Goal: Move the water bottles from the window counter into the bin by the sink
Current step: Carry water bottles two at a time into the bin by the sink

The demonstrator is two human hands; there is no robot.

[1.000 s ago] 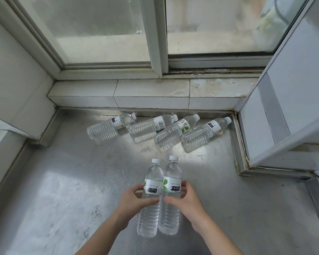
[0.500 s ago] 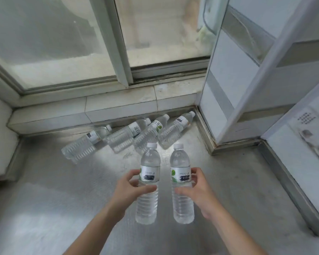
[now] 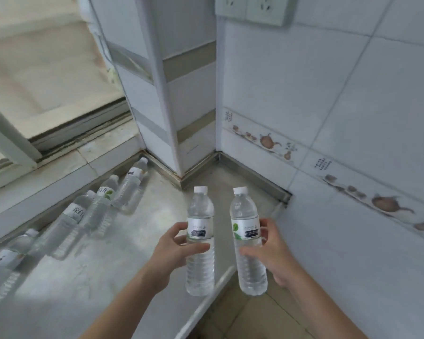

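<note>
My left hand (image 3: 175, 249) grips a clear water bottle (image 3: 200, 263) upright around its label. My right hand (image 3: 273, 253) grips a second upright water bottle (image 3: 249, 267) the same way. Both bottles have white caps and are held in the air above the right edge of the steel window counter (image 3: 142, 253). Several more water bottles (image 3: 130, 185) lie on their sides in a row on the counter along the tiled sill, at the left. No bin or sink is in view.
A tiled pillar (image 3: 167, 99) stands at the counter's far right corner. A white tiled wall (image 3: 340, 133) with a teapot border runs on the right, with sockets (image 3: 252, 8) high up. Beige floor (image 3: 252, 314) shows beyond the counter's edge. The window (image 3: 42, 77) is at the left.
The view has swung right, away from the window toward the tiled wall. Both hands have lifted their bottles off the counter and carried them right, spreading them apart.
</note>
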